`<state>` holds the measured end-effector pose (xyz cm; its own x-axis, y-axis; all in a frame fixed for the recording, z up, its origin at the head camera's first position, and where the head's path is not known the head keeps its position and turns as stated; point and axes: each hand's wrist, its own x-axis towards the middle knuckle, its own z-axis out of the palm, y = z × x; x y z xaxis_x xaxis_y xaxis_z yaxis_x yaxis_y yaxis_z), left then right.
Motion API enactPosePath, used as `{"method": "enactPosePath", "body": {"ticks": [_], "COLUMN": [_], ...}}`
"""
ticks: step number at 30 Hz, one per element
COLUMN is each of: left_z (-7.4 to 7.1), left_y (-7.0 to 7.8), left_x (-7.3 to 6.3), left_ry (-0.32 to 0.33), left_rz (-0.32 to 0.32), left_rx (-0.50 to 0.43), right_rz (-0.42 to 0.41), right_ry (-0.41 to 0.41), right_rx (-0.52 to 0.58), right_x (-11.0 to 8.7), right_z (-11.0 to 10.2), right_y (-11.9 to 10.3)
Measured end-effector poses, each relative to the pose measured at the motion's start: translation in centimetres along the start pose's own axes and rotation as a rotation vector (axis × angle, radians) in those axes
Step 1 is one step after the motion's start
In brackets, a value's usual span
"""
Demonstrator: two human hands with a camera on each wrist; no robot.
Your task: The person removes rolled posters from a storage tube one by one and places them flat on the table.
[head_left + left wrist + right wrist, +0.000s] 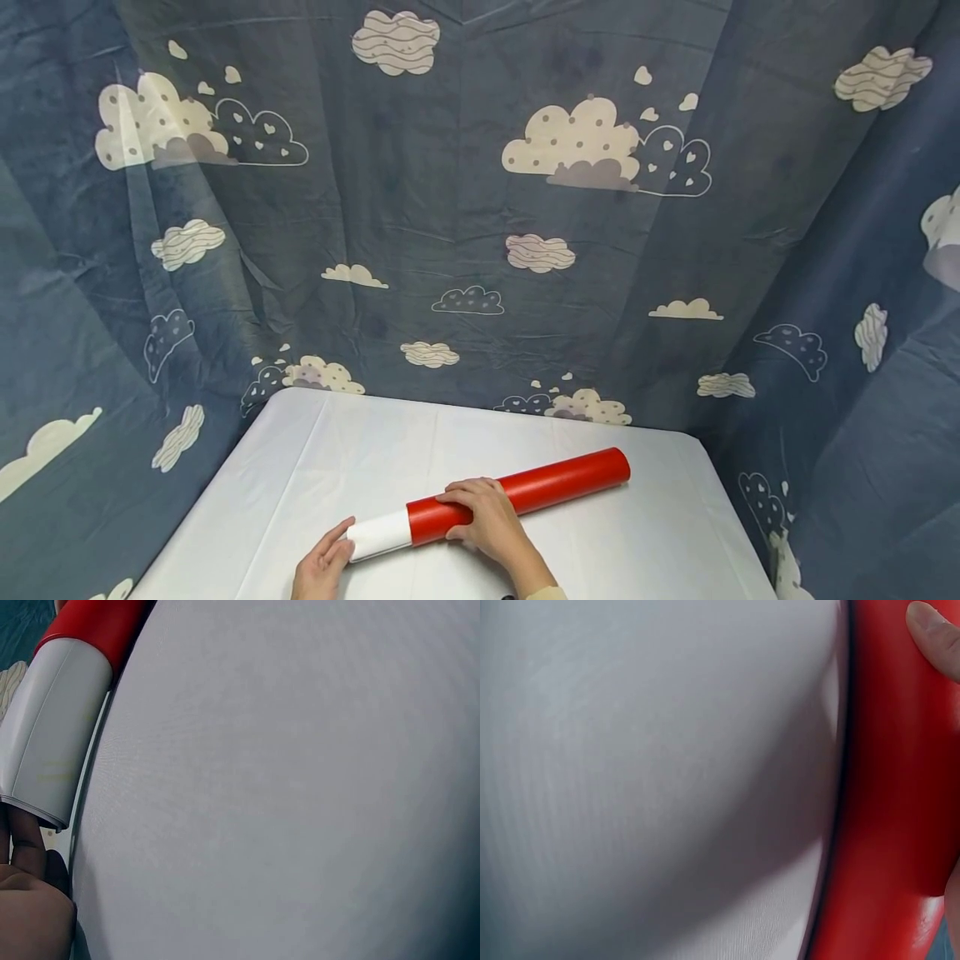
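A long red roll lies slantwise across the white table, its far end up to the right. From its lower left end sticks out a white roll, open-ended, with a lengthwise seam visible in the left wrist view. At that open end my left hand holds the rim, its fingertips reaching into or against the opening. My right hand grips the red roll from above near where the white part comes out. In the right wrist view its thumb lies against the red surface; the other fingers are mostly out of sight there.
The white tabletop has rounded back corners. Blue-grey curtains with cloud prints hang behind it and at both sides. A small dark object shows at the bottom edge beside the right wrist.
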<state>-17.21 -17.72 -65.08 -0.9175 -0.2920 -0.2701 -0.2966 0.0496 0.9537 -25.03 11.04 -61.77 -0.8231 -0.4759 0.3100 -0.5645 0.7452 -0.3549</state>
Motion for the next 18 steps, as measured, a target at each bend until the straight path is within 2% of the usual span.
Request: {"method": "enactPosePath", "body": {"ticks": [7,18], "left_z": [0.2,0.3], "left_y": [0.1,0.1], "left_x": [-0.3,-0.2], "left_ry": [0.002,0.009], "left_rz": [0.010,0.011], "left_rx": [0.050,0.047], "right_rz": [-0.005,0.009], "right_ry": [-0.012,-0.014], "right_rx": [-0.015,0.001], "right_x": [0.0,-0.2], "right_z": [-0.4,-0.9], "right_y": [0.5,1.1]}}
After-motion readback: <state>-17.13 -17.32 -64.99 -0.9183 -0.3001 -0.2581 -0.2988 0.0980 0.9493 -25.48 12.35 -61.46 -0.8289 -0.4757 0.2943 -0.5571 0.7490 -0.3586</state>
